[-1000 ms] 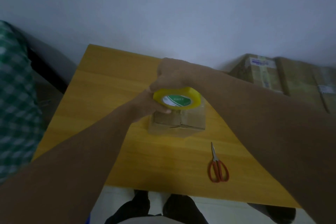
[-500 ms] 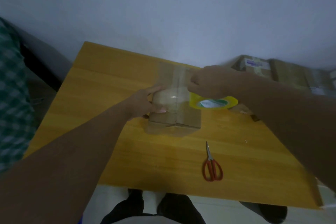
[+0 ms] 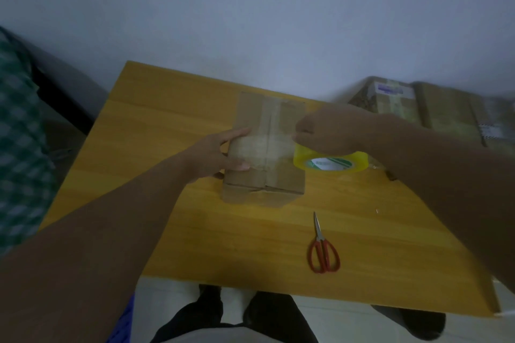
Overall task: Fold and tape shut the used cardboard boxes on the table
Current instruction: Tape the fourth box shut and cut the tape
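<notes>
Presently the cardboard box (image 3: 264, 181) sits mid-table (image 3: 167, 120), left hand (image 3: 220, 153) pressing its side with straight fingers, right hand (image 3: 326, 133) curled round the tape roll (image 3: 331, 163) at its right edge (strip apparently uncut); an uneven pull risks wrinkled, skewed tape.

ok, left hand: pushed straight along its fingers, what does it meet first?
The cardboard box, which the left hand touches now. Past its top, probably the right hand gripping the tape roll; depth unclear.

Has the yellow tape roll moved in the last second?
Yes. The tape roll slid right, from above the cardboard box to its right edge.
</notes>
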